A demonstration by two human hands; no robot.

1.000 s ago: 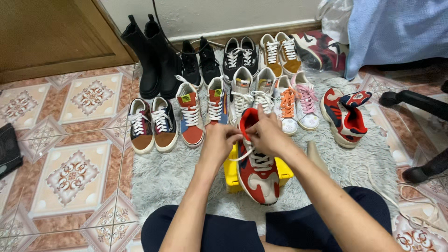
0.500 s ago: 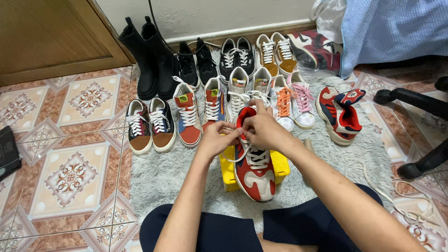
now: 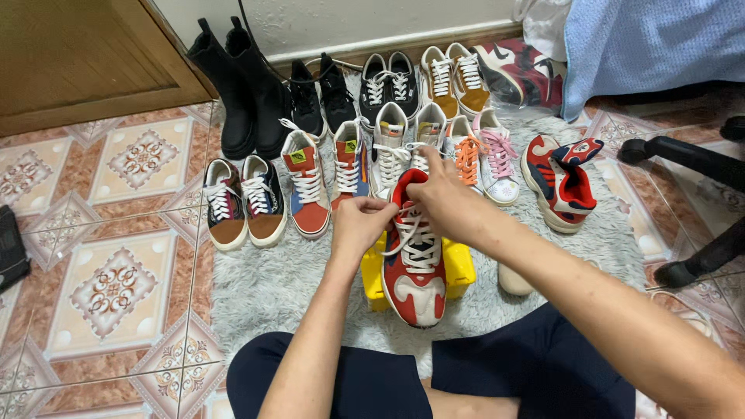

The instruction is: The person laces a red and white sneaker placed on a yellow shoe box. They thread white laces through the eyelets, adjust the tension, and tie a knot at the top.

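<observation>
Red sneaker on yellow box; L hand, R hand grip laces.

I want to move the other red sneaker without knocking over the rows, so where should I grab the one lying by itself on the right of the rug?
Take the lone red sneaker by its raised collar and tongue at the far end, coming from above or from the open right side. That padded top stands up tall, while the pink-laced shoe crowds its left side.
</observation>
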